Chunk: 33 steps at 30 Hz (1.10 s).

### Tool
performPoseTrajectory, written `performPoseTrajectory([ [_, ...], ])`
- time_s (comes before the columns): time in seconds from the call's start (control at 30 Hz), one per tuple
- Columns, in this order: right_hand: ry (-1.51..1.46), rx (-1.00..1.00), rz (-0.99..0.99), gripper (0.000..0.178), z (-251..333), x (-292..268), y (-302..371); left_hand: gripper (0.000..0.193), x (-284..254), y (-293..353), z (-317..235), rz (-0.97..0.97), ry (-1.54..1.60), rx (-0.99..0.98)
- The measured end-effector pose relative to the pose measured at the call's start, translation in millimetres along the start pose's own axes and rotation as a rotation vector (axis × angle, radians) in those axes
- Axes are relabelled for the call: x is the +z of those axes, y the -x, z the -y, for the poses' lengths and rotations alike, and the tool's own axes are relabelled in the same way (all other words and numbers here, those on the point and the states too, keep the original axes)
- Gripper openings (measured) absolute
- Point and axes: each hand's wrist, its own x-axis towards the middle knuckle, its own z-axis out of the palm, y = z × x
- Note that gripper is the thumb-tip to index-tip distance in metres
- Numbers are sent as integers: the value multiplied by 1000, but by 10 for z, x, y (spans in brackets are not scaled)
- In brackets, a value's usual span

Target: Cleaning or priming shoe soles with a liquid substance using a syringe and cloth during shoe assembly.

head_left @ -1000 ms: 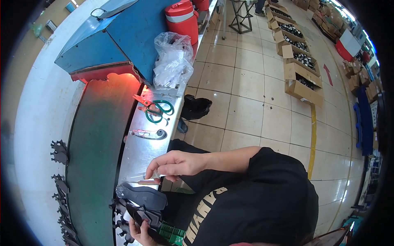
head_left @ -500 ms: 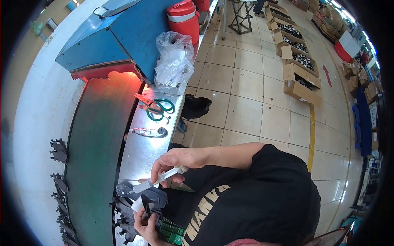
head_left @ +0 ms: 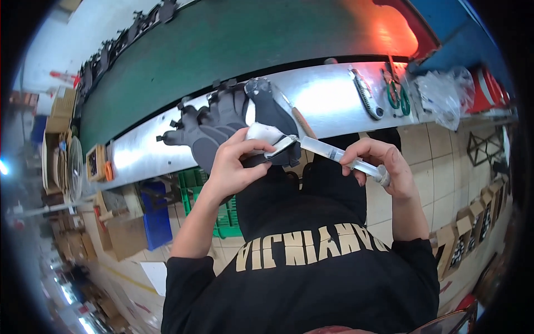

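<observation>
Shiny desk point(head_left: 328, 89) crosses the upper middle. At center, the left grip point(head_left: 236, 166) pinches a small piece point(head_left: 281, 147); the right grip point(head_left: 392, 168) holds a syringe point(head_left: 321, 148), tip by it. Work seems partway; gray parts point(head_left: 204, 146) lie left.

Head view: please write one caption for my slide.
Right hand holding a clear syringe that points toward the black-and-white piece in the left hand.

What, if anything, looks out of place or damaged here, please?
A pale, blotchy patch covers the far end of the elongated dark pad, odd against its otherwise plain surface; I cannot tell whether it is residue or wear. The clear plastic bag hangs untidily over the near edge of the metal bench.
</observation>
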Motion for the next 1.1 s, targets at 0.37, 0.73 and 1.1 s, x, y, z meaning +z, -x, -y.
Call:
performPoseTrajectory([
  [0.37, -105, 162, 126, 51, -29, 10, -78, 23, 106, -51, 1, 97, -125, 110],
  [0.73, -206, -304, -130, 34, 66, -259, 441, 39, 324, 95, 39, 114, 354, -192],
  [1.1, 190, -897, -1357, 60, 1325, -2361, 2809, 43, 195, -106, -239, 68, 634, -201],
])
